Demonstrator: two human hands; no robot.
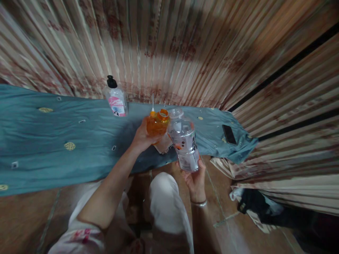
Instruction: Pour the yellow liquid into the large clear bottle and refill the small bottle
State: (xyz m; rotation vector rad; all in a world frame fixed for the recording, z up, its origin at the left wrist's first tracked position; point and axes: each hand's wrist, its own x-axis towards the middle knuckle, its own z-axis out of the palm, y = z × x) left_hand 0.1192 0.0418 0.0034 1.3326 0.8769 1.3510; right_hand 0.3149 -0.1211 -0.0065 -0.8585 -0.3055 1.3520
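Head view, pump bottle point(116, 99) behind orange bottle point(158, 122), phone point(229, 134) right

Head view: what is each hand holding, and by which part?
Left hand grips the orange bottle around its body; right hand cups the clear bottle from its base.

Striped curtain point(185, 46) from nine o'clock round to three o'clock, cream and brown folds with faded red motifs, blurred at the top. Dark band point(280, 70) slanting across it near two o'clock. Teal cloth point(53, 134) with small embroidered patches spread over a low surface from nine o'clock to the centre, one corner hanging off toward three o'clock. Brown tiled floor point(23, 218) at seven and five o'clock. Crumpled dark and pale fabric point(254, 203) heaped at four o'clock. Dim, warm light, brightest on the curtain at one o'clock.
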